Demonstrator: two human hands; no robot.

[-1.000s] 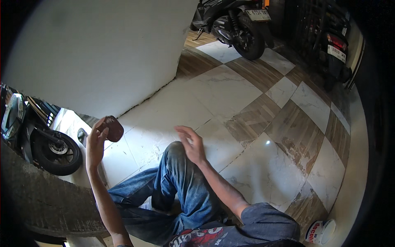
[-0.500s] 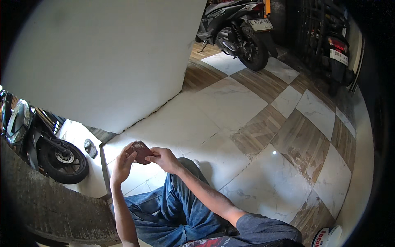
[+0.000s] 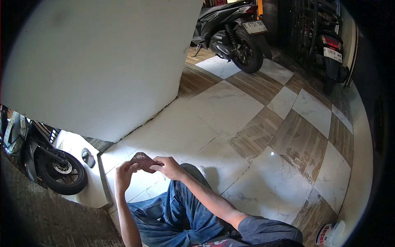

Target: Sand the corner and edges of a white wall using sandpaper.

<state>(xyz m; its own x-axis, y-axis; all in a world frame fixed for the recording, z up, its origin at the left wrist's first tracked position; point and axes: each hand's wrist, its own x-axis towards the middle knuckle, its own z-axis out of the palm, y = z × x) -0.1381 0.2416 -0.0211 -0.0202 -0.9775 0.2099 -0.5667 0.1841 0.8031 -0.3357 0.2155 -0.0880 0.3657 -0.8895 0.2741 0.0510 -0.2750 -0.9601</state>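
A flat reddish-brown piece [image 3: 142,160] with rounded corners and pale flecks is held above the white floor tiles, just in front of my bent, jeans-covered legs [image 3: 189,206]. My left hand [image 3: 125,172] pinches its left edge between thumb and fingers. At the opposite edge, my right hand [image 3: 166,166] has its fingers closed on the piece, partly covering it. What the piece is made of I cannot tell.
A pale wall [image 3: 94,61] rises ahead. One motorcycle [image 3: 41,160] stands left beside a sandal [image 3: 88,157]; others [image 3: 230,37] [image 3: 333,61] are at the back right. Checkered wood-look and marble tiles [image 3: 298,144] cover the floor. A white bucket [image 3: 335,232] sits lower right.
My right hand, open and apart a second ago, has moved left and closed on the piece. My left hand has come down and rightward with it, and the piece now sits lower.
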